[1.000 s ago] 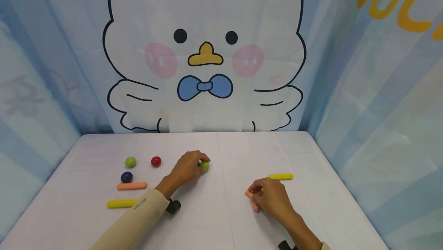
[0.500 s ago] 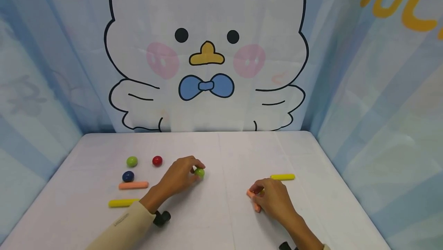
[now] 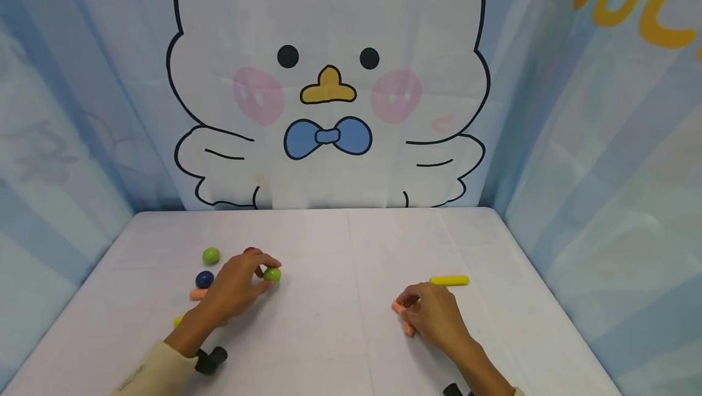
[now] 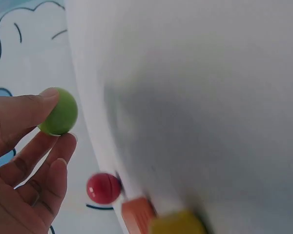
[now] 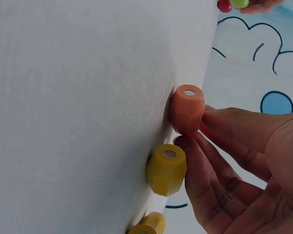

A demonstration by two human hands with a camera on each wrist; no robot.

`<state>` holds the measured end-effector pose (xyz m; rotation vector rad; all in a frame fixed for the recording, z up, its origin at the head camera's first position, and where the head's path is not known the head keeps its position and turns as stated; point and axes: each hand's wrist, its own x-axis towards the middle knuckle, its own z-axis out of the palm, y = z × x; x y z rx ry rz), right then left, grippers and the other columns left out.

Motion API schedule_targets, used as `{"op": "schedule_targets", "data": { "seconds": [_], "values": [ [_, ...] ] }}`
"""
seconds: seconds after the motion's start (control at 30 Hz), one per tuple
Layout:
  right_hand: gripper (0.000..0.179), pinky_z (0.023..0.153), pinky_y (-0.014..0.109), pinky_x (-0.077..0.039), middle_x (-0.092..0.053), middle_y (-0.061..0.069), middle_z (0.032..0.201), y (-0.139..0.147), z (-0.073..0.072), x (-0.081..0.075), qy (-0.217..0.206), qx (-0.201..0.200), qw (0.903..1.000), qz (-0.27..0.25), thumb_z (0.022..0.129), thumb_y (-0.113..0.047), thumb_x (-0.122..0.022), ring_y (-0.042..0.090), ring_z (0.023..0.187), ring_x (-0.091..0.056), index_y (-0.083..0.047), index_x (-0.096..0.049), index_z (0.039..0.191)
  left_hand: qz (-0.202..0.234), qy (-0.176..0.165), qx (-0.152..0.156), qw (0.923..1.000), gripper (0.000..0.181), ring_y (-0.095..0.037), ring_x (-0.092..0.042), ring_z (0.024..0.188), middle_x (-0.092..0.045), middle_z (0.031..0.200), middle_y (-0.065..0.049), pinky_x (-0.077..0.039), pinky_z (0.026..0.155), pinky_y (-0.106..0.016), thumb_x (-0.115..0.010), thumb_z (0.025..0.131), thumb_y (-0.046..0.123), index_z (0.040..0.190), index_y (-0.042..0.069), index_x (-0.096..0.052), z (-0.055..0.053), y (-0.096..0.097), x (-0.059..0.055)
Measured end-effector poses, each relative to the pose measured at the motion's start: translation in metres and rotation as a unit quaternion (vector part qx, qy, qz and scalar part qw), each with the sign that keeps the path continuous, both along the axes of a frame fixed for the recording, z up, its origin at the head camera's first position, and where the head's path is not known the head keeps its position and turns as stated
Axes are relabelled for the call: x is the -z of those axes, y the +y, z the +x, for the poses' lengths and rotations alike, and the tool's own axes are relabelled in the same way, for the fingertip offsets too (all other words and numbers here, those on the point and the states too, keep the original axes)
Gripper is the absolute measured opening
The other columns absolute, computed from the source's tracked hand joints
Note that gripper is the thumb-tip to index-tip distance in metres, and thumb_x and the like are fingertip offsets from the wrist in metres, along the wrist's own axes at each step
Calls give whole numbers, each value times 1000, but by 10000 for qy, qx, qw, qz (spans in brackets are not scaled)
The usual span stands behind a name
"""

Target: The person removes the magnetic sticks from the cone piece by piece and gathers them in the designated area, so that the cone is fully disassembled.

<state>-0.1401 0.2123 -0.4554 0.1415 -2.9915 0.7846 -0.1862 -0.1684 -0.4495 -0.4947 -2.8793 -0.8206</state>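
The left hand is pinching a green ball just above the counter, beside the red ball. The right hand fingers are pinching an orange stick.

Head cam looks fwd/down over the white table. Wrist cams sit v. close, near table level; both also catch the red ball.

The white cloth-covered table bears green, blue and red balls at nine o'clock, and a yellow stick at three.
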Motion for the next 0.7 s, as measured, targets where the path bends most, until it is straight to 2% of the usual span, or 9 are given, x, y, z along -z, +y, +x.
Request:
{"op": "schedule_targets", "data": {
  "seconds": [0.17, 0.4, 0.7],
  "values": [
    [15, 82, 36, -47, -73, -11, 83, 0, 0, 0, -16, 5, 10000, -14, 82, -14, -92, 10, 82, -60, -22, -81, 88, -37, 153, -168, 9997, 35, -15, -67, 90, -74, 108, -1, -60, 84, -37, -88, 84, 5, 118, 10, -77, 1, -22, 1],
    [16, 83, 38, -48, -72, -12, 83, 0, 1, 0, 6, -31, 10000, 1, 81, -13, -92, 10, 82, -60, -23, -81, 87, -206, -163, -564, 9981, 37, -19, -66, 91, -73, 110, -6, -60, 85, -46, -89, 85, 8, 120, 8, -76, 0, -41, 4],
    [17, 88, 41, -49, -72, -12, 83, 1, 0, 1, 35, -38, 10000, -18, 81, -12, -92, 9, 83, -61, -23, -81, 88, -440, -382, -802, 9951, 37, -22, -66, 93, -71, 107, -7, -61, 86, -49, -89, 85, 10, 120, 7, -75, -4, -47, 10]
  ]
}}
